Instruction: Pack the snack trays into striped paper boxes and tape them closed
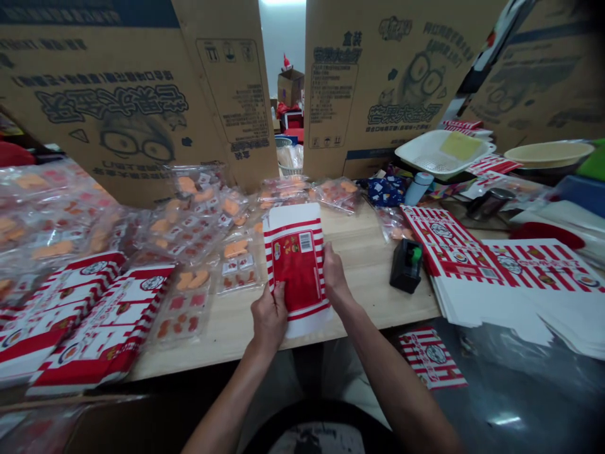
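A red-and-white striped carton with white end flaps is held above the front of the wooden table, its red panel and barcode facing up. My left hand grips its lower left side, thumb on top. My right hand is closed on its right edge, fingers mostly hidden behind it. Left of the carton lie clear packs of orange and red pieces, the nearest being one pack. To the right stands a black tape dispenser with a green roll.
Flat striped cartons are stacked at the right, and folded ones lie at the left. Large cardboard boxes stand along the back. A white basket, blue bottle and metal cup are at back right.
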{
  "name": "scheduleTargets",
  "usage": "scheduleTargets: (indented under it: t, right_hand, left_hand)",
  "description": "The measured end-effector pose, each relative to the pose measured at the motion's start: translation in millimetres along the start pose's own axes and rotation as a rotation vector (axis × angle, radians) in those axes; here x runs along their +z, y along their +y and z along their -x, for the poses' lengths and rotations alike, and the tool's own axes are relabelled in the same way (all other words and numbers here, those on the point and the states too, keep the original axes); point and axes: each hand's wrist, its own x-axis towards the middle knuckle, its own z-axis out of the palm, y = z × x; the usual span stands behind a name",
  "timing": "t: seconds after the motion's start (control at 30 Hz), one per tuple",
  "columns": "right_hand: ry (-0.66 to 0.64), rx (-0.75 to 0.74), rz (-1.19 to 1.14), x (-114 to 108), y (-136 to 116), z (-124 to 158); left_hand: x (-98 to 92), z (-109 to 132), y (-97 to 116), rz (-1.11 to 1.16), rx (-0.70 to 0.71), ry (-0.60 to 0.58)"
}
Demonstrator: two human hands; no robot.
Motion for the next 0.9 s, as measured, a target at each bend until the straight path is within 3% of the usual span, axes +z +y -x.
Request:
scheduleTargets:
  t: [0.13,0.27,0.37,0.4,0.5,0.57,0.73,0.9]
  right_hand:
    - [0.135,-0.024,0.132,-9.2,15.4,10.7]
    - [0.115,-0.094,0.307,-24.6,14.9,17.4]
    - [0.017,-0.21,0.267,-29.8,9.0,25.0]
    - [-0.029,-0.233,0.242,-29.4,7.8,28.2]
    - [-0.175,-0.171,0.145,-24.1,10.4,39.7]
    - [-0.242,-0.09,0.073,-20.8,16.8,47.5]
    - [-0.193,-0.006,0.069,-24.7,34.7,58.6]
    - [-0.188,0.088,-0.007,-33.6,38.3,60.8]
  left_hand:
    - [-0.7,9.7,8.0,0.124,-0.147,-0.2]
    - [-11.4,4.8,7.0,0.282,-0.372,-0.432]
    - [-21.6,-7.5,-0.2,0.422,-0.419,-0.642]
    - [-23.8,-11.3,-2.8,0.472,-0.408,-0.629]
    - [-26.2,-19.9,-9.8,0.545,-0.373,-0.35]
    - [-26.0,-22.8,-13.3,0.564,-0.397,-0.231]
    - [-24.8,-13.9,-14.1,0.751,-0.604,-0.282]
    - [-28.2,-0.1,-14.1,0.709,-0.713,-0.332]
